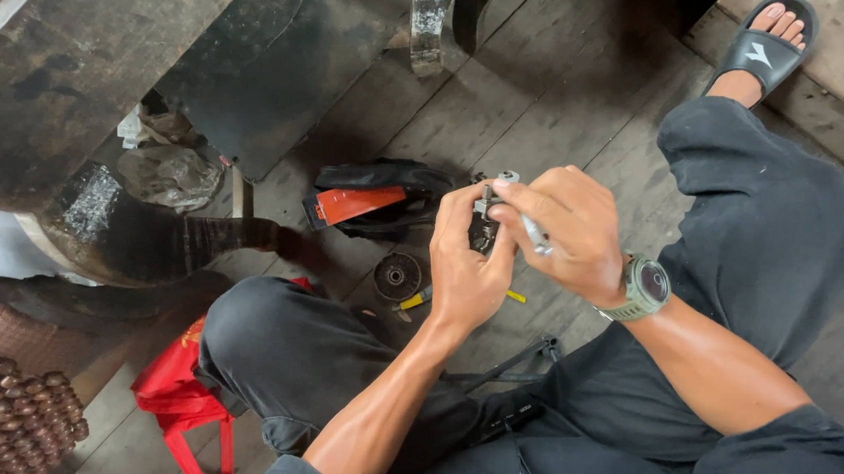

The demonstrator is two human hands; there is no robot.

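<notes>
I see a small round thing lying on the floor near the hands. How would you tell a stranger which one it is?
Start at the person's left knee in dark trousers. Just to its right, on the grey floorboards, below the black and orange pouch, lies a small round dark metal disc. It sits beside the left hand; unlike the yellow-handled tool next to it, it is circular with ringed grooves.

A red bag [179, 402], round disc [397, 275] and orange-black case [369, 203] lie on the plank floor [550, 76]

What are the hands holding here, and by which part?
The left hand grips a small dark metal part around its body; the right hand holds a slim metal tool by its shaft.
</notes>
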